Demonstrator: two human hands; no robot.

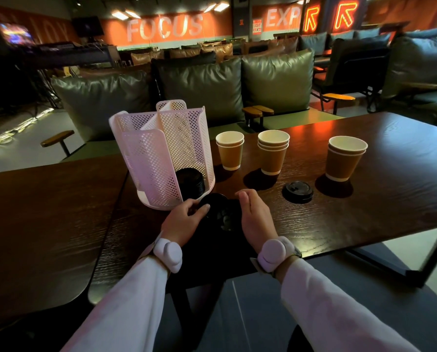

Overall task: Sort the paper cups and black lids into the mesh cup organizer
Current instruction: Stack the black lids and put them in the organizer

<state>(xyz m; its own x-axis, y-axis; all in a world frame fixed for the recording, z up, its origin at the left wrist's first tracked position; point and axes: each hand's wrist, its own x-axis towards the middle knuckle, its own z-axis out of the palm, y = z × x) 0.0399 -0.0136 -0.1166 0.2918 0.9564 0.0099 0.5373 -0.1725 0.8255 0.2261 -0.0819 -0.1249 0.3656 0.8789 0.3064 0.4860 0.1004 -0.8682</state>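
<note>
Both hands, left hand (184,222) and right hand (254,217), grip a black lid (216,208) at the organizer's (161,153) 5 o'clock, on the desk (364,212).

Both hands curled, left hand (184,219) beside right hand (254,215)

White long sleeves (126,298), rounded white wrist devices (167,252).
</note>
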